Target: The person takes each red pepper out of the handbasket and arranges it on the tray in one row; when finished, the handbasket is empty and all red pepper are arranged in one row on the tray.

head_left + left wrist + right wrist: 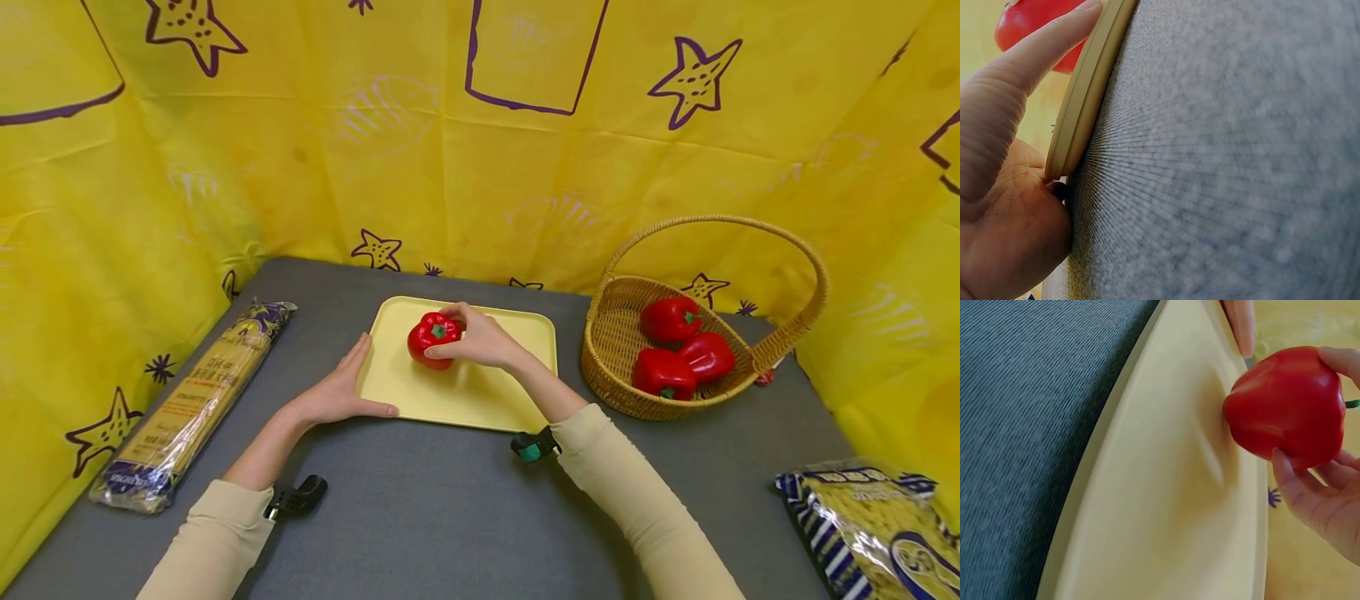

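Observation:
A red bell pepper [429,343] with a green stem is over the left part of a pale yellow tray [495,392]. My right hand [480,337] holds it between thumb and fingers, which the right wrist view shows on opposite sides of the pepper [1288,406]. Whether its underside touches the tray is hard to tell. At the tray's near left corner my left hand [341,392] rests with fingers extended along the left side and thumb along the front edge. The left wrist view shows that thumb [1041,53] against the tray rim [1088,100].
Right of the tray stands a wicker basket [600,367] with a tall handle, holding three red bell peppers [671,318]. A long spaghetti packet [198,400] lies at left on the grey table [420,508]. A pasta bag [870,525] sits front right. Yellow patterned cloth [450,167] hangs behind.

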The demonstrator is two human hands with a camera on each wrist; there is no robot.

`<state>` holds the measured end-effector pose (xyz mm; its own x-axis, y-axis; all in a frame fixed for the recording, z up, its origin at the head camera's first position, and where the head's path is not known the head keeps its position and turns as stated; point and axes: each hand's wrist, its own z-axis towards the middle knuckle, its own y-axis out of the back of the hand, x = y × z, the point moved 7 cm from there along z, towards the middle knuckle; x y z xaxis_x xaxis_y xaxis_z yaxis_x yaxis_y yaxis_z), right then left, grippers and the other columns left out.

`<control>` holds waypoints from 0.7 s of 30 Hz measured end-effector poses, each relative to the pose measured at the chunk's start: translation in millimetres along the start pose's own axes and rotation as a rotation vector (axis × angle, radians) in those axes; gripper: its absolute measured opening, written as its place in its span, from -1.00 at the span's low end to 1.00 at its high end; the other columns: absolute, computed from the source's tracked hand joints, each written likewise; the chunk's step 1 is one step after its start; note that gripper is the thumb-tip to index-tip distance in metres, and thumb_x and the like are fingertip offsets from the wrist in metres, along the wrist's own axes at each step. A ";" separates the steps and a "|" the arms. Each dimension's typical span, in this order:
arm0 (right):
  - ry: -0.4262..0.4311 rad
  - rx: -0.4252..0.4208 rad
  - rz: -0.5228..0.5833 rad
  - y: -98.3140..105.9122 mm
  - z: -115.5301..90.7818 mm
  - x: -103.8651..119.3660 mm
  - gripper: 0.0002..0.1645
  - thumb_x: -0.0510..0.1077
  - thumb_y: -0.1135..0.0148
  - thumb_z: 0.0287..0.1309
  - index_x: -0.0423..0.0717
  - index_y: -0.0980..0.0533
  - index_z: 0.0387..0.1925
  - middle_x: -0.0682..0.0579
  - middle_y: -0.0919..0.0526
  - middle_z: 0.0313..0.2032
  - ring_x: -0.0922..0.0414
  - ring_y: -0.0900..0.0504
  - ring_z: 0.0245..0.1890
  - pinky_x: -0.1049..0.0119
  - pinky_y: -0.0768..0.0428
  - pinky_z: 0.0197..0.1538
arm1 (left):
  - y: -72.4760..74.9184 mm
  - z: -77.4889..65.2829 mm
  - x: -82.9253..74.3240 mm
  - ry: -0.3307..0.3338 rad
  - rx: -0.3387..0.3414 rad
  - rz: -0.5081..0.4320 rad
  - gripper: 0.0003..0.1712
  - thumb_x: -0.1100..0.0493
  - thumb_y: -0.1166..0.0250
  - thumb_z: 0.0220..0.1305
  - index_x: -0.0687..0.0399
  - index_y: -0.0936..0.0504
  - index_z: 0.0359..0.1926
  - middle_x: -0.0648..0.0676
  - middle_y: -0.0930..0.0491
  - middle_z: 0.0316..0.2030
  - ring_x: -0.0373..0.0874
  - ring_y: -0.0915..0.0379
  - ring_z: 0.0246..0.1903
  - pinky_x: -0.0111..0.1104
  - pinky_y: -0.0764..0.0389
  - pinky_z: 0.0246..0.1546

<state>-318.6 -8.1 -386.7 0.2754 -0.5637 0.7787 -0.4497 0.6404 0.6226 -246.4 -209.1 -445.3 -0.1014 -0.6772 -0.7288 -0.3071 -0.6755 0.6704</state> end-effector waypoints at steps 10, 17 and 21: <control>0.012 -0.017 0.001 -8.5 13.1 5.7 -0.13 0.18 -0.46 -0.03 -0.02 -0.40 0.28 0.04 -0.54 0.09 0.09 -0.51 0.03 0.23 -0.56 0.01 | -0.3 0.0 1.0 0.006 -0.001 -0.009 0.52 -0.22 -0.52 -0.06 0.23 0.40 0.51 0.26 0.47 0.51 0.25 0.49 0.46 0.22 0.18 0.34; 0.022 -0.026 -0.009 -13.5 20.2 10.2 -0.13 0.21 -0.44 -0.02 -0.01 -0.41 0.30 0.02 -0.55 0.11 0.09 -0.53 0.03 0.26 -0.57 0.00 | -0.3 0.1 1.0 -0.007 -0.005 -0.022 0.52 -0.22 -0.53 -0.07 0.20 0.40 0.52 0.27 0.47 0.51 0.25 0.49 0.46 0.23 0.17 0.34; 0.020 -0.032 0.019 -15.6 22.6 12.2 -0.15 0.19 -0.44 0.00 -0.01 -0.40 0.29 0.03 -0.55 0.10 0.08 -0.53 0.03 0.27 -0.58 -0.03 | -0.2 -0.1 1.0 -0.006 -0.002 -0.026 0.52 -0.21 -0.53 -0.07 0.21 0.39 0.52 0.27 0.47 0.51 0.26 0.49 0.46 0.24 0.16 0.33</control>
<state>-327.5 -36.7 -388.7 0.2842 -0.5413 0.7914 -0.4272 0.6675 0.6099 -246.4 -209.6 -446.1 -0.0992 -0.6579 -0.7466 -0.3074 -0.6933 0.6518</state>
